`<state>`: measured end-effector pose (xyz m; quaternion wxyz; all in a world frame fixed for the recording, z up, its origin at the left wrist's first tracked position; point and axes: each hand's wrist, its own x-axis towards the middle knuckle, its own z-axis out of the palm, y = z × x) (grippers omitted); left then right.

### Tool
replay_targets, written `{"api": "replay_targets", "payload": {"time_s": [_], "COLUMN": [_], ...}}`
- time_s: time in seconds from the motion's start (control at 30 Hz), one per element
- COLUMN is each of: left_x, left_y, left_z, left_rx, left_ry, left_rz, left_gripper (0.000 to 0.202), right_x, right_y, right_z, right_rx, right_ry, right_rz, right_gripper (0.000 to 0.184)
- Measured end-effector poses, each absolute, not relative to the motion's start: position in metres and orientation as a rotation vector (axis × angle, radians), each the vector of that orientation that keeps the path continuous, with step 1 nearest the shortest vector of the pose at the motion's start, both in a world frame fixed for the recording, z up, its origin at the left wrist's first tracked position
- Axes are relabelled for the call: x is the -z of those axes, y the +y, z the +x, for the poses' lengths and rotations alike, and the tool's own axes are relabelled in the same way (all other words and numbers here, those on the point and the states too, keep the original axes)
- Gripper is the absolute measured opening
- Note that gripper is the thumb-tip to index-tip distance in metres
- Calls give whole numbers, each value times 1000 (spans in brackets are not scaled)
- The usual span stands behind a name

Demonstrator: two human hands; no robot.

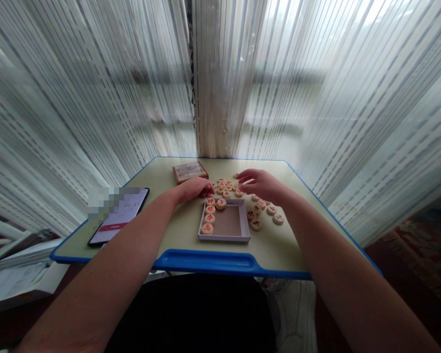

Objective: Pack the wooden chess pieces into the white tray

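- Along the left inner wall of the shallow box (246,225), four round pieces (209,218) with red characters stand in a column, running from the far corner toward the near wall.
- Inside the box, a fifth red-marked piece (221,204) sits just right of the column's far end; the rest of the box floor is bare.
- At the box's far left corner: left hand (200,187). Fingers are bent and close together; whether they hold a piece cannot be told.
- Beyond the box's far right corner: right hand (255,181). Thumb and forefinger stand apart, with the fingertips close to loose pieces; no piece is visibly gripped.
- Beyond the box's far wall: a cluster of loose pieces (228,188), some marked red, others dark.
- Right of the box: a second group of loose pieces (271,210), the closest just beside the box wall.
- Beyond the box, to the left: a flat brown-edged case (190,170) with a printed top.
- Well left of the box: a phone (123,211), screen lit.
- Beneath the box: a pale tabletop (182,223) with a blue rim.
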<state>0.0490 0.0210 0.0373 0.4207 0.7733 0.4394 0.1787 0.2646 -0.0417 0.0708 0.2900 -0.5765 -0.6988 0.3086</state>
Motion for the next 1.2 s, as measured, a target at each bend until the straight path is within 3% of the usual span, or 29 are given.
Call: {"api": "replay_targets", "payload": {"time_s": [0.23, 0.43, 0.83, 1.2], "left_x": [-36, -37, -41, -40], "left_y": [23, 25, 21, 22], "left_z": [48, 48, 49, 48], "left_rx": [-427, -400, -387, -395], "left_ry": [1066, 1084, 1107, 1096], "left_rz": [2012, 2073, 2056, 2114], "left_gripper": [30, 30, 31, 30], "right_x": [-77, -82, -79, -73], "right_y": [-63, -77, -71, -69], "right_z": [255, 243, 247, 238], "right_rx": [-1164, -927, -560, -480], "right_ry": [-2279, -2732, -2754, -2733], "right_rz": [-1254, -1373, -1432, -1425], "right_gripper": [47, 25, 24, 17]}}
